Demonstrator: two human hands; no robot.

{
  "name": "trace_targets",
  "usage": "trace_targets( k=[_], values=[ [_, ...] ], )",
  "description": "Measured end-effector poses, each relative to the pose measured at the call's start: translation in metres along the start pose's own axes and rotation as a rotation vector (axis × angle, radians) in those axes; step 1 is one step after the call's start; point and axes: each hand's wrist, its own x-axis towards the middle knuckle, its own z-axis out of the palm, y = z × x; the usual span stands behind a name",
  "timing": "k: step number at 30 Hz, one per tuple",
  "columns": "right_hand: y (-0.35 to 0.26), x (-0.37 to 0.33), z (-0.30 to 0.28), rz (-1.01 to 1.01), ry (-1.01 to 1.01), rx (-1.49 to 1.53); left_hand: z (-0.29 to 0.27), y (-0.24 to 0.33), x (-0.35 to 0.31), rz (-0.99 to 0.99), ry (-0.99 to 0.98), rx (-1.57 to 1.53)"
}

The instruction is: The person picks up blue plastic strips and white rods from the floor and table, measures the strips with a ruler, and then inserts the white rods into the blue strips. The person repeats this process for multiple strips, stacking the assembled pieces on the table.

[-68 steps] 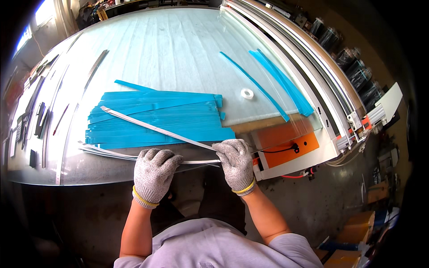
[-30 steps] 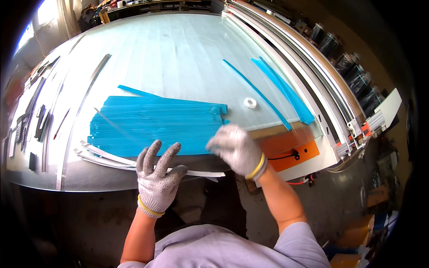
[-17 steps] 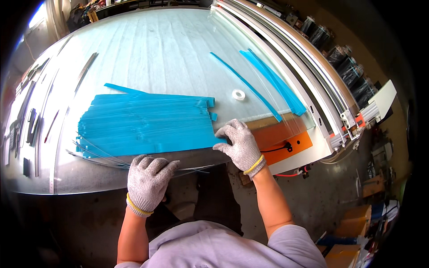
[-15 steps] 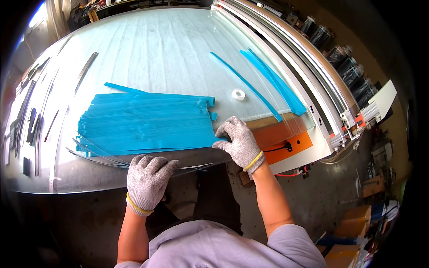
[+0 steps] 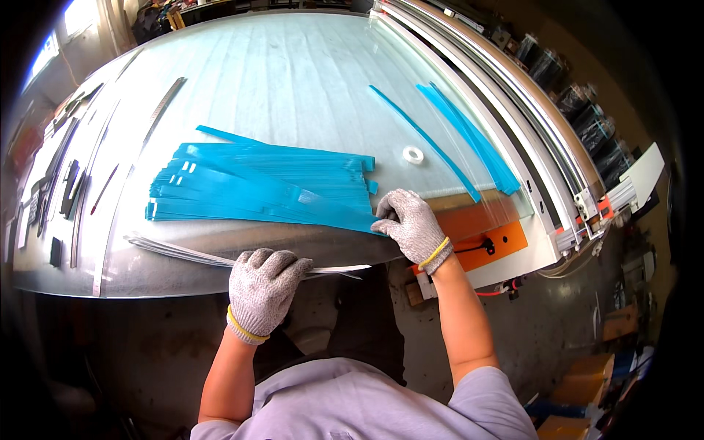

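Right hand [image 5: 411, 224], gloved, sits with its fingers curled and pinching at the near right end of the stack of blue strips [image 5: 264, 187], which lies fanned across the middle of the pale worktable [image 5: 293, 73]. Left hand [image 5: 265, 286], also gloved, is cupped palm down over the thin white strips [image 5: 220, 257] along the near table edge, fingers bent and pressing them flat. To do this well, I'd judge: keep the left hand's weight steady so the white strips don't slide, and lift only one blue end cleanly, low to the table, without dragging its neighbours askew.
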Motion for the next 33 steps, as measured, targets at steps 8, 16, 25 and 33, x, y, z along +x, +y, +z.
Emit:
trace_targets(
  k=[8, 16, 25, 33],
  values=[
    [-0.006, -0.009, 0.011, -0.333, 0.394, -0.168, 0.001, -0.002, 0.001, 0.013, 0.002, -0.009],
    [-0.033, -0.049, 0.033, -0.573, 0.297, -0.05, 0.002, 0.008, 0.004, -0.068, 0.093, 0.037],
    [-0.024, -0.019, 0.027, -0.307, 0.147, 0.053, 0.004, 0.005, 0.001, 0.019, 0.138, 0.092],
    [-0.04, -0.036, 0.041, -0.255, 0.201, 0.552, 0.006, 0.004, 0.003, -0.116, 0.112, 0.089]
  ],
)
